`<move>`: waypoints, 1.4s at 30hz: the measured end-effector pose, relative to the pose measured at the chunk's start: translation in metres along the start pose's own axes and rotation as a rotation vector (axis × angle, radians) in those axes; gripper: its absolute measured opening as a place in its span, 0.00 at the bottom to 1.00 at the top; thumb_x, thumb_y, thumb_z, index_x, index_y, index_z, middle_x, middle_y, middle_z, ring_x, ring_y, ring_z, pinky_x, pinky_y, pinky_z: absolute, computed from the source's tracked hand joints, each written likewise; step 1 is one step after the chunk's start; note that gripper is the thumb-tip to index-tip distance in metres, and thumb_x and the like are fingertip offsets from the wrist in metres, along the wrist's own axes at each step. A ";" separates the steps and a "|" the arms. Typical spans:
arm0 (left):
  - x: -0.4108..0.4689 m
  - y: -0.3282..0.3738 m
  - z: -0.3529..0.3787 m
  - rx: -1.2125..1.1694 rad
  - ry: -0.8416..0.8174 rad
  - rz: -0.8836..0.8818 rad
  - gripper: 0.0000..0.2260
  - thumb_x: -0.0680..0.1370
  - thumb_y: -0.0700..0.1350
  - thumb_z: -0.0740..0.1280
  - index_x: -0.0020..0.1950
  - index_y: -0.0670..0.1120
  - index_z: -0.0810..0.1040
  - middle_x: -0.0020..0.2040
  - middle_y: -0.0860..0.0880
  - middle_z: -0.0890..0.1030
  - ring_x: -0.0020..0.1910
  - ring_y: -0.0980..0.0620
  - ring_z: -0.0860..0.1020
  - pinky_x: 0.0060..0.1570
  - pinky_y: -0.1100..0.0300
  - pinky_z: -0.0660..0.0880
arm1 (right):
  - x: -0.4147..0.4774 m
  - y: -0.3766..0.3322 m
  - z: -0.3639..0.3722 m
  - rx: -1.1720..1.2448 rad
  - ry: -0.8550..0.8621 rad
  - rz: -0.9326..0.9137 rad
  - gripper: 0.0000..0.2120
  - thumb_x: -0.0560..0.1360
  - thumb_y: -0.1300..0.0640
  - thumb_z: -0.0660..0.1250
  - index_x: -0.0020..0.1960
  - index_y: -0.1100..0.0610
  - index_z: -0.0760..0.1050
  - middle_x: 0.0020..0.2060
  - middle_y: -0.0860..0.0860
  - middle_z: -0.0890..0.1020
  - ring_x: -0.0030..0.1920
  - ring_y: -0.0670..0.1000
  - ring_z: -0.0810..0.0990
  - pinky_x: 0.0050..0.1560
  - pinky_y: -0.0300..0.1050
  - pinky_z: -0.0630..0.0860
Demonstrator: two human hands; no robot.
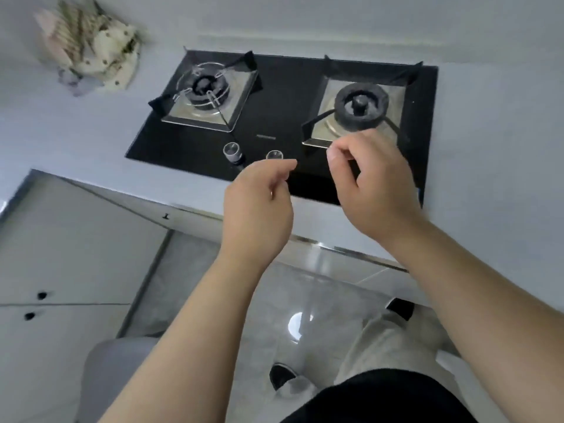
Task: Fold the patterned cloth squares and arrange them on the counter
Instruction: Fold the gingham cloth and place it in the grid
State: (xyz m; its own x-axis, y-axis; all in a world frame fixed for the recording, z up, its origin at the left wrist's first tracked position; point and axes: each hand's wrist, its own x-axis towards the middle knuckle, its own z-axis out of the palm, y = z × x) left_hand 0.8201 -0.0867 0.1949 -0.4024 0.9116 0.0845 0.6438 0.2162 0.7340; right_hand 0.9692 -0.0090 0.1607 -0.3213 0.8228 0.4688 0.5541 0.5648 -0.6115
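Observation:
A loose heap of patterned cloth squares (91, 53), cream with dots and stripes, lies on the grey counter (70, 129) at the far left. My left hand (259, 203) hovers over the counter's front edge, fingers loosely curled, holding nothing. My right hand (372, 184) hangs above the hob's front right, fingers loosely curled with thumb near forefinger, nothing between them. Both hands are far from the cloths.
A black glass gas hob (274, 111) with two burners and two knobs (232, 149) fills the middle of the counter. White cabinet doors (61, 270) stand below left. Tiled floor, my legs and shoes show below.

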 end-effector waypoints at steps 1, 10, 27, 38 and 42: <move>-0.013 -0.016 -0.026 0.000 0.014 -0.038 0.17 0.80 0.36 0.62 0.62 0.51 0.83 0.57 0.57 0.83 0.57 0.60 0.79 0.61 0.64 0.74 | -0.010 -0.026 0.014 0.026 -0.012 -0.009 0.10 0.83 0.57 0.61 0.48 0.59 0.79 0.42 0.49 0.79 0.45 0.50 0.75 0.46 0.45 0.72; -0.056 -0.101 -0.184 -0.027 0.182 -0.186 0.16 0.82 0.39 0.61 0.64 0.53 0.83 0.60 0.57 0.82 0.60 0.59 0.78 0.62 0.65 0.73 | -0.021 -0.197 0.104 0.095 -0.207 -0.165 0.13 0.83 0.52 0.58 0.50 0.54 0.80 0.45 0.47 0.80 0.48 0.49 0.76 0.49 0.52 0.75; 0.136 -0.238 -0.310 -0.122 0.379 -0.304 0.17 0.81 0.38 0.61 0.64 0.52 0.83 0.59 0.57 0.82 0.59 0.61 0.78 0.60 0.68 0.73 | 0.162 -0.274 0.291 0.067 -0.346 -0.249 0.11 0.83 0.53 0.61 0.47 0.55 0.78 0.42 0.46 0.78 0.45 0.48 0.76 0.46 0.48 0.76; 0.248 -0.351 -0.376 -0.150 0.329 -0.363 0.16 0.81 0.37 0.62 0.62 0.51 0.84 0.59 0.56 0.84 0.58 0.60 0.80 0.62 0.63 0.75 | 0.242 -0.317 0.418 0.024 -0.388 -0.109 0.12 0.84 0.50 0.60 0.50 0.55 0.79 0.45 0.45 0.77 0.49 0.47 0.73 0.47 0.38 0.66; 0.300 -0.402 -0.397 -0.103 0.248 -0.339 0.16 0.81 0.36 0.63 0.61 0.50 0.84 0.58 0.54 0.84 0.57 0.58 0.81 0.59 0.65 0.75 | 0.264 -0.334 0.480 -0.008 -0.370 -0.015 0.13 0.84 0.51 0.60 0.51 0.57 0.79 0.47 0.48 0.79 0.51 0.51 0.75 0.50 0.45 0.71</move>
State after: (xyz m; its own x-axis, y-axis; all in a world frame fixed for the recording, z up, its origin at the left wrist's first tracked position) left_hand 0.1818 -0.0388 0.1931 -0.7321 0.6808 -0.0226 0.3854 0.4413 0.8104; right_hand 0.3307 0.0501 0.1829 -0.5842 0.7827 0.2147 0.5527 0.5774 -0.6010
